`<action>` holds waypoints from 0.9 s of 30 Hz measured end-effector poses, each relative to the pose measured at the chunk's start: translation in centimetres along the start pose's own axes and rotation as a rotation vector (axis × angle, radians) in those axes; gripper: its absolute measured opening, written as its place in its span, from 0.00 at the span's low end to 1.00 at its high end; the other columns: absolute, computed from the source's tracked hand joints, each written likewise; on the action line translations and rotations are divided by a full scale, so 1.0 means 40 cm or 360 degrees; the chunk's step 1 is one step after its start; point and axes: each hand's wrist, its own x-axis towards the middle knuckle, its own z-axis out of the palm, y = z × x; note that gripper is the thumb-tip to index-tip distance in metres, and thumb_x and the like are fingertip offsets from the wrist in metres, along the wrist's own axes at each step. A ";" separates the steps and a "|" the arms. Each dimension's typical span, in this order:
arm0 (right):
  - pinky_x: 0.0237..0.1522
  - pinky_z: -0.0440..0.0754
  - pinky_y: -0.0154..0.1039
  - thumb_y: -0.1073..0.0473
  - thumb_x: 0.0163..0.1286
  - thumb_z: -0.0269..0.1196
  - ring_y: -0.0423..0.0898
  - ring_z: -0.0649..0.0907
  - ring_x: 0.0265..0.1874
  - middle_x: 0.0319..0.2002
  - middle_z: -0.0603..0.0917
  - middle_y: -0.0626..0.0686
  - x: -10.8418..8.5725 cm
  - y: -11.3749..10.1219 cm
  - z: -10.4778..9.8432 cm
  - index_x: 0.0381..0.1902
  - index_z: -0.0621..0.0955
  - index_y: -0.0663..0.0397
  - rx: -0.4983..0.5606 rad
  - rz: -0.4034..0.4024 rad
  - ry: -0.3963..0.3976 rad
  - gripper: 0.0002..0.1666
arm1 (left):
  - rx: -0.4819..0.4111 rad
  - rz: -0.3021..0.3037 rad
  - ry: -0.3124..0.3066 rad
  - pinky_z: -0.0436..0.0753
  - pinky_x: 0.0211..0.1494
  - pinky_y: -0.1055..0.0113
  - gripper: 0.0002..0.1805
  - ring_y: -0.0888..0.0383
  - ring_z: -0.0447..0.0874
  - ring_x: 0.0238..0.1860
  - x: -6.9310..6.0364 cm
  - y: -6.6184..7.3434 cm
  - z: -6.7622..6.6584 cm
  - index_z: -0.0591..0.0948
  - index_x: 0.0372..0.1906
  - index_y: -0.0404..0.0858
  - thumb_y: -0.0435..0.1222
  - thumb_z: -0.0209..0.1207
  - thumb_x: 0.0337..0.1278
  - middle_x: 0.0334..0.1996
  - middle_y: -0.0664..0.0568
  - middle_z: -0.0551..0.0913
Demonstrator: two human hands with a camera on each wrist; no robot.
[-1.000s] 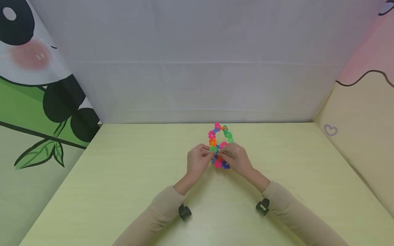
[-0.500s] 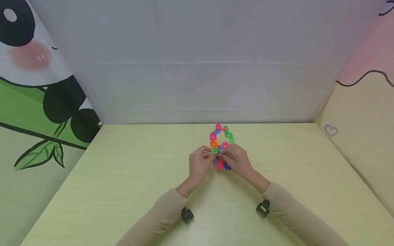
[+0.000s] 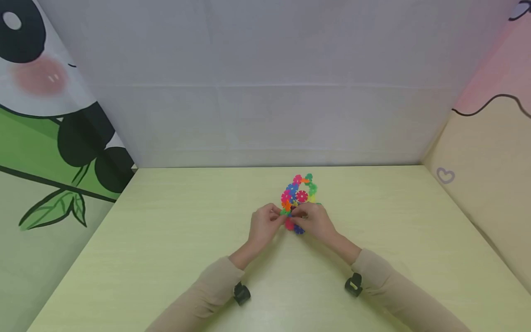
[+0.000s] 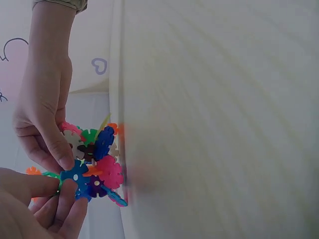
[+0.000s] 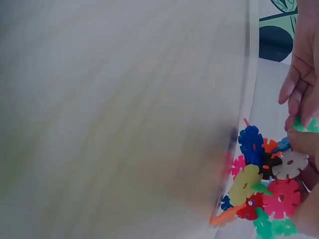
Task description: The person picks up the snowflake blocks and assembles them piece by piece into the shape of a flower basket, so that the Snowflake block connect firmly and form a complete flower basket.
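Note:
A structure of interlocked plastic snowflake discs (image 3: 301, 197) in pink, blue, green, orange and other colours stands between the two hands, over the table. My left hand (image 3: 263, 227) pinches its left side; in the right wrist view its fingertips are at a green disc (image 5: 313, 125), and in the left wrist view beside a blue disc (image 4: 76, 175). My right hand (image 3: 315, 223) pinches the structure from the right, with its thumb by a white disc (image 5: 291, 164). The fingertips of both hands nearly meet, hiding part of the lower discs. A ring of discs rises above the hands.
The pale yellow-green table (image 3: 166, 240) spreads around the forearms. A grey-white wall (image 3: 265, 115) stands behind it. Side panels carry a cartoon panda (image 3: 41, 92) at left and a small drawn heart (image 3: 445, 175) at right. Each wrist wears a small black camera (image 3: 354, 284).
The disc structure has tipped and turned, its top coming lower and a little right, with a red-pink disc showing inside the ring. Both hands have shifted slightly down, the left also leftward.

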 end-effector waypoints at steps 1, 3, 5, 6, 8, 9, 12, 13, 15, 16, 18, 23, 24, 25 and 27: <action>0.39 0.87 0.36 0.67 0.59 0.70 0.50 0.88 0.34 0.33 0.90 0.57 -0.001 -0.001 0.001 0.34 0.87 0.64 -0.0001 0.0008 -0.0020 0.05 | 0.0003 -0.0016 -0.0011 0.84 0.30 0.72 0.06 0.43 0.91 0.40 0.000 -0.004 -0.003 0.80 0.34 0.28 0.30 0.63 0.59 0.38 0.34 0.89; 0.38 0.85 0.36 0.66 0.59 0.70 0.49 0.86 0.34 0.33 0.90 0.56 -0.002 -0.004 -0.004 0.34 0.87 0.63 -0.0012 0.0007 -0.0059 0.06 | 0.0011 -0.0043 -0.0026 0.78 0.25 0.76 0.06 0.43 0.91 0.40 0.001 -0.011 -0.009 0.80 0.34 0.28 0.30 0.63 0.59 0.38 0.34 0.89; 0.39 0.85 0.39 0.63 0.60 0.70 0.49 0.85 0.36 0.34 0.89 0.55 -0.005 -0.006 -0.018 0.36 0.87 0.62 -0.0014 0.0049 -0.0086 0.07 | 0.0023 -0.0057 -0.0038 0.73 0.23 0.78 0.06 0.44 0.91 0.38 0.004 -0.018 -0.015 0.80 0.34 0.28 0.30 0.63 0.59 0.37 0.34 0.89; 0.40 0.85 0.41 0.63 0.60 0.70 0.50 0.85 0.37 0.35 0.89 0.55 -0.007 -0.005 -0.029 0.37 0.87 0.61 -0.0004 0.0077 -0.0089 0.08 | 0.0025 -0.0066 -0.0041 0.72 0.23 0.78 0.06 0.44 0.91 0.38 0.006 -0.020 -0.018 0.80 0.34 0.29 0.30 0.63 0.59 0.36 0.34 0.89; 0.42 0.86 0.44 0.63 0.61 0.70 0.51 0.85 0.38 0.35 0.90 0.56 -0.009 0.006 -0.056 0.37 0.87 0.62 0.0003 0.0103 -0.0043 0.08 | 0.0024 -0.0071 -0.0051 0.70 0.22 0.77 0.06 0.45 0.91 0.37 0.009 -0.020 -0.024 0.80 0.34 0.29 0.30 0.63 0.60 0.36 0.35 0.89; 0.42 0.86 0.43 0.63 0.62 0.70 0.52 0.86 0.38 0.36 0.90 0.57 -0.009 0.016 -0.071 0.37 0.87 0.62 0.0007 0.0130 -0.0006 0.08 | 0.0031 -0.0067 -0.0056 0.70 0.22 0.77 0.06 0.45 0.91 0.37 0.010 -0.020 -0.027 0.80 0.34 0.29 0.30 0.63 0.60 0.35 0.35 0.89; 0.41 0.86 0.38 0.64 0.64 0.68 0.53 0.87 0.36 0.36 0.90 0.60 0.003 0.060 -0.116 0.38 0.87 0.64 0.0001 0.0185 0.0156 0.08 | 0.0063 -0.0061 -0.0058 0.75 0.24 0.75 0.06 0.46 0.91 0.36 0.013 -0.020 -0.035 0.81 0.34 0.30 0.31 0.64 0.60 0.35 0.36 0.90; 0.41 0.86 0.38 0.65 0.65 0.66 0.55 0.87 0.36 0.36 0.89 0.62 0.010 0.080 -0.128 0.39 0.86 0.66 -0.0008 0.0205 0.0200 0.08 | 0.0079 -0.0061 -0.0056 0.79 0.26 0.73 0.06 0.46 0.91 0.37 0.014 -0.019 -0.036 0.82 0.33 0.30 0.31 0.64 0.59 0.35 0.37 0.90; 0.44 0.86 0.41 0.65 0.67 0.64 0.58 0.87 0.39 0.40 0.88 0.65 0.026 0.115 -0.147 0.45 0.84 0.68 0.0012 0.0279 0.0215 0.12 | 0.0125 -0.0056 -0.0045 0.84 0.31 0.69 0.06 0.47 0.91 0.38 0.016 -0.019 -0.039 0.82 0.33 0.31 0.32 0.65 0.59 0.36 0.38 0.90; 0.47 0.86 0.46 0.65 0.69 0.63 0.60 0.86 0.43 0.43 0.87 0.66 0.034 0.131 -0.151 0.50 0.82 0.69 0.0034 0.0306 0.0191 0.15 | 0.0143 -0.0055 -0.0038 0.86 0.34 0.67 0.06 0.47 0.91 0.38 0.017 -0.018 -0.040 0.83 0.34 0.31 0.32 0.65 0.58 0.36 0.39 0.90; 0.54 0.83 0.55 0.66 0.71 0.59 0.64 0.83 0.50 0.50 0.83 0.70 0.048 0.158 -0.155 0.59 0.76 0.71 0.0110 0.0346 0.0092 0.21 | 0.0182 -0.0055 -0.0025 0.88 0.39 0.63 0.06 0.47 0.91 0.39 0.018 -0.017 -0.043 0.83 0.33 0.32 0.32 0.66 0.57 0.36 0.40 0.90; 0.58 0.81 0.57 0.67 0.74 0.55 0.66 0.81 0.56 0.56 0.80 0.71 0.064 0.182 -0.146 0.61 0.74 0.72 0.0280 0.0409 -0.0101 0.21 | 0.0237 -0.0033 -0.0029 0.88 0.43 0.60 0.06 0.47 0.90 0.40 0.027 -0.018 -0.049 0.84 0.34 0.32 0.32 0.66 0.57 0.36 0.41 0.90; 0.57 0.82 0.55 0.67 0.74 0.55 0.65 0.82 0.55 0.55 0.82 0.70 0.063 0.180 -0.144 0.59 0.76 0.73 0.0290 0.0426 -0.0102 0.19 | 0.0242 -0.0030 -0.0027 0.88 0.44 0.59 0.06 0.47 0.90 0.40 0.030 -0.019 -0.050 0.85 0.35 0.32 0.33 0.66 0.57 0.37 0.41 0.90; 0.55 0.84 0.53 0.67 0.73 0.56 0.63 0.83 0.53 0.53 0.83 0.70 0.061 0.179 -0.142 0.56 0.77 0.72 0.0290 0.0446 -0.0101 0.17 | 0.0250 -0.0029 -0.0022 0.88 0.45 0.59 0.06 0.47 0.90 0.40 0.033 -0.020 -0.052 0.85 0.35 0.32 0.33 0.66 0.57 0.37 0.41 0.90; 0.52 0.86 0.49 0.68 0.72 0.57 0.60 0.86 0.48 0.49 0.85 0.68 0.056 0.174 -0.139 0.50 0.80 0.71 0.0297 0.0481 -0.0094 0.13 | 0.0271 -0.0033 -0.0003 0.88 0.45 0.59 0.06 0.47 0.90 0.41 0.041 -0.026 -0.055 0.85 0.35 0.32 0.33 0.67 0.57 0.37 0.41 0.90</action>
